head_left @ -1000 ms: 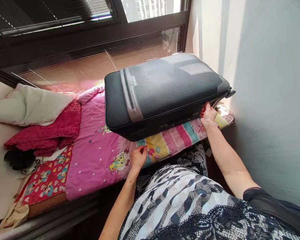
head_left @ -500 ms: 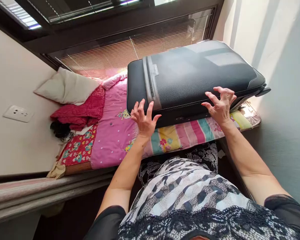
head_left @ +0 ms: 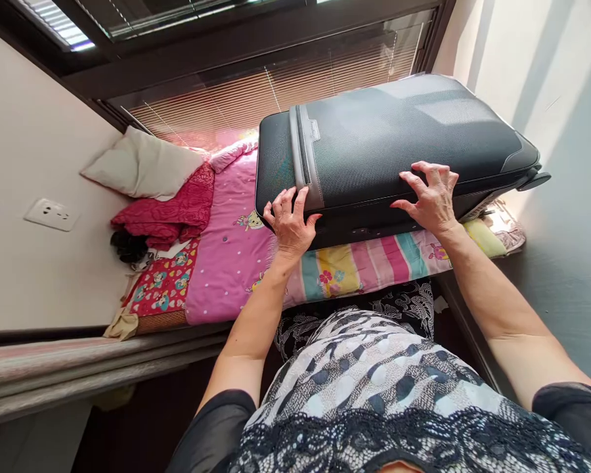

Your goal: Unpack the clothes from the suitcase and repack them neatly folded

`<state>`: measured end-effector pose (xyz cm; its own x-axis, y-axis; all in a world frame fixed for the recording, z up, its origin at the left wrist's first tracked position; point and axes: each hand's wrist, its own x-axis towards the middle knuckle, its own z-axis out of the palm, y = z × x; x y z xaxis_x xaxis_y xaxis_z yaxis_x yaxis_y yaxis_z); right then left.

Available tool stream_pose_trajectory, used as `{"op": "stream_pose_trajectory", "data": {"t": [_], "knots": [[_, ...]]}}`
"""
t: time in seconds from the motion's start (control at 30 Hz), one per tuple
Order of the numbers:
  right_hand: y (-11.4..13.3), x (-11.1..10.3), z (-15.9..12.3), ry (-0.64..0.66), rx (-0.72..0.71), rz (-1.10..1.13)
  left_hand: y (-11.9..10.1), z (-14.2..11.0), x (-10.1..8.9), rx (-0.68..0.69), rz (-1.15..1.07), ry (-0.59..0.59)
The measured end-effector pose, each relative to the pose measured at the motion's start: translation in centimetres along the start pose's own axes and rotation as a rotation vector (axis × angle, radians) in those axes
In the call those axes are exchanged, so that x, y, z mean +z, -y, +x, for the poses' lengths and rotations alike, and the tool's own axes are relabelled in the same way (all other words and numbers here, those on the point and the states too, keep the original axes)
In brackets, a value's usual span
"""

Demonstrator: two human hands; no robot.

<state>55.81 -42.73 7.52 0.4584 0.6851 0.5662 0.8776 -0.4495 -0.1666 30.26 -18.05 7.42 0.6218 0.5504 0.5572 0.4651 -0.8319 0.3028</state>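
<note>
A black suitcase with a grey zipped strip across one end lies on its side on a patterned quilt by the window. My left hand rests at its near left edge, fingertips on the top by the grey strip and thumb stretched over the near side. Farther right, my right hand lays spread, bent fingers on the top near the same edge, its thumb pointing left. Both hands are open and look to be touching the case without gripping it. The case hides part of the quilt.
Left on the window seat are a white pillow, a crumpled red cloth and a small black item. A wall socket is on the left wall. A curtain hangs low at left. The right wall stands close to the case.
Both hands have come down from just above the suitcase onto its top near edge. The view has shifted slightly, so the case appears a little farther right.
</note>
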Motion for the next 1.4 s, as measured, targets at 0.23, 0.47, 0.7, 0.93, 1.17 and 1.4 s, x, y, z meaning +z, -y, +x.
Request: {"op": "stream_pose_trajectory", "data": {"t": [0.23, 0.47, 0.7, 0.93, 1.17, 1.4], "knots": [[0.9, 0.9, -0.4, -0.017, 0.059, -0.037, 1.2, 0.0, -0.7, 0.061, -0.034, 0.040], [0.6, 0.4, -0.9, 0.029, 0.015, -0.087, 2.9, -0.9, -1.3, -0.016, -0.050, 0.009], [-2.8, -0.1, 3.9, -0.203, 0.294, 0.004, 3.0, 0.1, -1.0, -0.020, -0.075, -0.042], [0.2, -0.7, 4.0, -0.181, 0.033, 0.068, 6.0, -2.5, -2.1, -0.061, -0.120, -0.132], [4.2, 1.2, 0.2, -0.030, -0.019, 0.060, 7.3, -4.7, -1.2, -0.210, -0.164, -0.190], [4.5, 1.3, 1.1, -0.067, 0.001, 0.026, 5.6, -5.3, 0.0, -0.367, -0.313, -0.197]]}}
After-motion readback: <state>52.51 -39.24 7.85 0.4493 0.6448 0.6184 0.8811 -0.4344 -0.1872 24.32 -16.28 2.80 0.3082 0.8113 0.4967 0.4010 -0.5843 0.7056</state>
